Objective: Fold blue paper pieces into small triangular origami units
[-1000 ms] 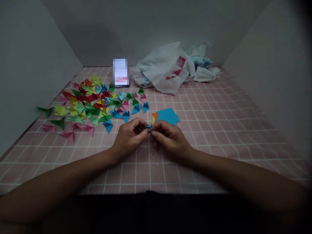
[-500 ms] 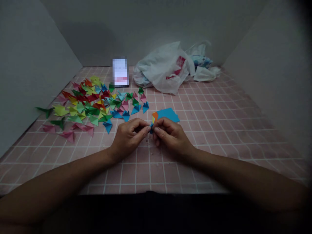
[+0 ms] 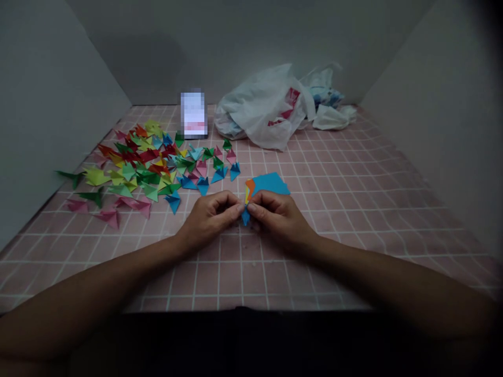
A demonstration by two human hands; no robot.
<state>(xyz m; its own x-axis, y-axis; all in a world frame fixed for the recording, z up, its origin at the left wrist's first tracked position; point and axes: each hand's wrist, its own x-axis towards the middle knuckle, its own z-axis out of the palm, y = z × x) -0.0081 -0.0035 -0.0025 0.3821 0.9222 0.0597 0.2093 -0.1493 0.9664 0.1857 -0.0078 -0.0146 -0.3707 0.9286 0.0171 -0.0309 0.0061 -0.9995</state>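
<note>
Between my two hands is a small folded blue paper (image 3: 245, 216), its pointed end hanging down below the fingertips. My left hand (image 3: 214, 214) pinches it from the left with thumb and forefinger. From the right, my right hand (image 3: 281, 220) pinches the same piece, and its upper part is hidden by the fingers. Just behind the right hand lie flat blue paper sheets (image 3: 272, 183), with orange paper (image 3: 250, 187) and a strip of yellow showing at their left side.
Many folded paper pieces (image 3: 149, 167) in several colours spread over the left of the pink checked tablecloth (image 3: 334, 209). A lit, blurred phone (image 3: 193, 115) stands behind them. White plastic bags (image 3: 263, 110) lie at the back, and pale walls enclose three sides.
The folded blue paper has turned or shifted in my fingers, so its point now shows lower down. Both hands stay in nearly the same place.
</note>
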